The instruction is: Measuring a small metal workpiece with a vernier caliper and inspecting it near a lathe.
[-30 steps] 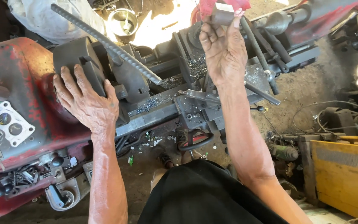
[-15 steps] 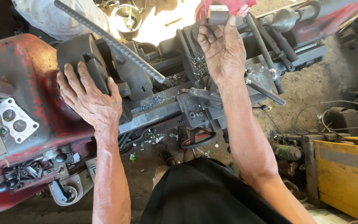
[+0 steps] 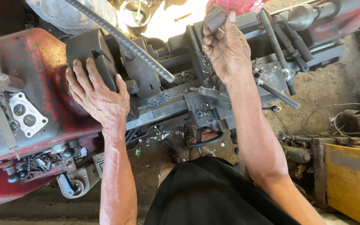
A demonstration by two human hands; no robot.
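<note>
We're looking down at a red lathe (image 3: 26,83), worn paint, headstock on our left, grey bed and carriage running off to the right. The left hand (image 3: 98,98) lies flat on the dark grey chuck (image 3: 89,52), fingers spread over its face, palm down; it presses and doesn't grasp, nothing held inside it. A ribbed steel bar (image 3: 123,39) sticks out of the chuck just right of those fingers and runs diagonally, its near end above the bed. Metal chips (image 3: 163,98) lie on the bed below the bar's end, between the two hands.

The right hand (image 3: 226,50) is raised over the carriage, fingers curled closed around a short dark metal cylinder (image 3: 215,18); the piece sits at the fingertips, thumb alongside, clear of the machine. Just right of that grip we see the long black lever handles (image 3: 278,52) of the carriage. Below the right wrist sits a black handwheel (image 3: 205,139) on the apron.

Far right of the right forearm is a yellow box (image 3: 353,179), well apart from both hands. Above the left hand, past the chuck, a small metal bowl (image 3: 135,10) sits on the ground.
</note>
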